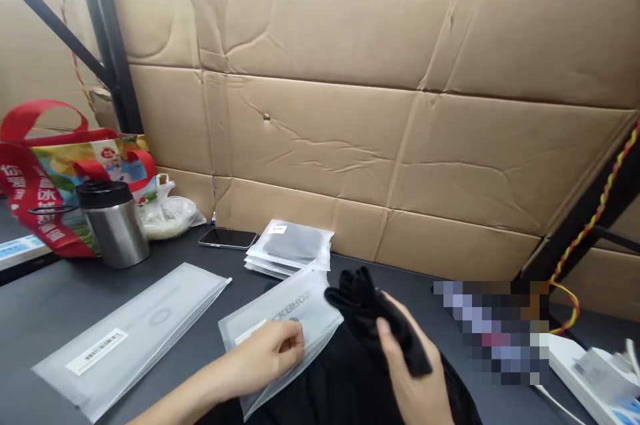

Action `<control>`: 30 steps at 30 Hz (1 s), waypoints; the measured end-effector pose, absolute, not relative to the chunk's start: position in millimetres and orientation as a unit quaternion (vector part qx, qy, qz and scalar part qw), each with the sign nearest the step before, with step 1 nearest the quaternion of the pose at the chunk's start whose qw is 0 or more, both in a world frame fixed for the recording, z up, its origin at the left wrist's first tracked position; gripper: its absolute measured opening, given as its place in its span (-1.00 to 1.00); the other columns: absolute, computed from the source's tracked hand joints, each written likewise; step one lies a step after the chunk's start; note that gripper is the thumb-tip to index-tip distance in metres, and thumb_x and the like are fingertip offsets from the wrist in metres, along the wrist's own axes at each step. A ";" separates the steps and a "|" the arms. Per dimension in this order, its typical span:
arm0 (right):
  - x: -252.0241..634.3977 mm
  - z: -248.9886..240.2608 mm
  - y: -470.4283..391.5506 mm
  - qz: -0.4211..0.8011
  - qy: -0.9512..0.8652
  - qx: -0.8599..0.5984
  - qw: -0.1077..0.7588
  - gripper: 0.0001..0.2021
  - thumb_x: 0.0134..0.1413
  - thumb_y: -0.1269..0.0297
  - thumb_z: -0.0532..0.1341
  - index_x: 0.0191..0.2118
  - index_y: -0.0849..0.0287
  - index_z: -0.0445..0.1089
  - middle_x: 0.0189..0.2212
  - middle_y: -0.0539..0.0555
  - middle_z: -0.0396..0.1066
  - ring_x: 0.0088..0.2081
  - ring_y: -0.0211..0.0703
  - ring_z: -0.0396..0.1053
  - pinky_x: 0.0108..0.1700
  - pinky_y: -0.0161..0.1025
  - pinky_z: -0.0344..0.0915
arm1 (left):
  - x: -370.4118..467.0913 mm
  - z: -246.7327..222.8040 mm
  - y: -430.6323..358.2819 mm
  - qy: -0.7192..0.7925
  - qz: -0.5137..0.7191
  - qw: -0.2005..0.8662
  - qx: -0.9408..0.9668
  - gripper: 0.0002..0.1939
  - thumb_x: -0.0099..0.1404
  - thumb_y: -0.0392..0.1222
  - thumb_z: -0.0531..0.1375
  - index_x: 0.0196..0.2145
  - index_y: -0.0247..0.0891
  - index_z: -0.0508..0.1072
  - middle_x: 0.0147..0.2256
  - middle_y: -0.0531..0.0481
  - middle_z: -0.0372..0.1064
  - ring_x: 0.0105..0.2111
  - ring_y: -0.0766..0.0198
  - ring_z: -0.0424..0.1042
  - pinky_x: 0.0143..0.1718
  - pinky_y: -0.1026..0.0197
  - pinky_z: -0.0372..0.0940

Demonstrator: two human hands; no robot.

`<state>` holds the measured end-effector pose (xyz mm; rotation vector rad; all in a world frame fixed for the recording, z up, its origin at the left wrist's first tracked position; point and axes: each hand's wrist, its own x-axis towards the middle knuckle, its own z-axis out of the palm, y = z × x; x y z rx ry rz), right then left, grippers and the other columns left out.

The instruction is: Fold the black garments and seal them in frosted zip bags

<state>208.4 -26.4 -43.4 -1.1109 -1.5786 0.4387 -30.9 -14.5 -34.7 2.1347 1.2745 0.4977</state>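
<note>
While I have the right hand [415, 365] closed around a black bundle [363, 305] just right of a printed pouch [300, 305], the left hand [273, 352] lies curled over that pouch, and from here I cannot tell whether it pinches anything. Farther out, I see stacked pouches [290, 245] near a phone [227, 238], with a long pouch [140, 328] lying on the desk [197, 340] to the left.

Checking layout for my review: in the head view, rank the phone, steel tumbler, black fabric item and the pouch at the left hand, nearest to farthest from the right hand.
From the right hand:
1. Black fabric item, held in it.
2. Pouch, leftward, at the left hand.
3. Phone, farther left and back.
4. Steel tumbler, far left.
</note>
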 end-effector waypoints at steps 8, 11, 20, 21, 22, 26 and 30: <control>182.3 -48.5 -30.8 0.161 -0.928 -0.283 0.179 -0.54 0.06 0.38 0.24 0.13 0.18 0.33 0.14 0.13 0.31 0.21 -0.07 0.19 0.25 -0.13 0.07 | -34.9 -37.8 -9.4 0.495 0.214 0.315 0.781 -0.81 0.26 -0.21 -0.02 -0.51 -0.18 0.21 -0.59 0.14 0.18 -0.54 0.26 0.24 -0.52 0.29 0.11; 182.2 -48.8 -30.4 0.150 -0.931 -0.280 0.179 -0.53 0.05 0.49 0.16 0.12 0.15 0.33 0.13 0.10 0.32 0.20 -0.11 0.20 0.25 -0.12 0.08 | -32.2 -28.4 -16.4 0.509 0.250 0.276 0.776 -0.78 0.34 -0.15 -0.04 -0.47 -0.18 0.20 -0.51 0.11 0.21 -0.48 0.25 0.24 -0.45 0.26 0.12; 174.9 -53.5 -37.8 0.257 -0.813 -0.381 0.358 -0.51 -0.11 0.49 0.06 0.02 0.15 0.34 -0.09 0.10 0.51 -0.07 -0.10 0.47 -0.03 -0.29 0.37 | -21.0 -11.8 -42.7 0.478 0.237 0.134 0.835 -0.78 0.42 -0.20 -0.10 -0.38 -0.14 0.24 -0.31 0.02 0.26 -0.35 0.20 0.33 -0.32 0.20 0.22; 177.0 -50.9 -38.3 0.263 -0.800 -0.379 0.382 -0.58 -0.05 0.45 0.05 -0.02 0.14 0.35 -0.17 0.09 0.53 -0.14 -0.10 0.50 -0.09 -0.32 0.39 | -20.3 -9.6 -42.1 0.475 0.251 0.142 0.831 -0.77 0.43 -0.19 -0.11 -0.38 -0.14 0.23 -0.31 0.01 0.25 -0.33 0.19 0.33 -0.30 0.19 0.23; 179.9 -47.7 -38.8 0.266 -0.789 -0.380 0.401 -0.64 0.00 0.41 0.05 -0.05 0.14 0.36 -0.22 0.07 0.54 -0.19 -0.11 0.51 -0.14 -0.34 0.39 | -19.6 -7.2 -41.1 0.473 0.265 0.152 0.826 -0.76 0.44 -0.19 -0.11 -0.38 -0.14 0.22 -0.31 0.02 0.25 -0.32 0.19 0.32 -0.28 0.18 0.23; 194.6 -36.4 -40.1 0.260 -0.753 -0.421 0.434 -0.74 0.13 0.33 0.04 -0.11 0.15 0.38 -0.29 0.03 0.51 -0.26 -0.13 0.48 -0.18 -0.37 0.36 | -16.5 -4.4 -33.7 0.474 0.298 0.204 0.803 -0.74 0.45 -0.17 -0.12 -0.42 -0.15 0.16 -0.36 0.05 0.22 -0.39 0.23 0.28 -0.34 0.19 0.20; 203.6 -37.3 -38.6 0.270 -0.740 -0.430 0.441 -0.76 0.14 0.29 0.08 -0.12 0.17 0.40 -0.29 0.04 0.52 -0.26 -0.11 0.48 -0.17 -0.36 0.36 | -13.5 -22.3 -22.8 0.480 0.299 0.254 0.785 -0.76 0.41 -0.19 -0.10 -0.44 -0.16 0.16 -0.39 0.08 0.22 -0.37 0.24 0.27 -0.32 0.22 0.18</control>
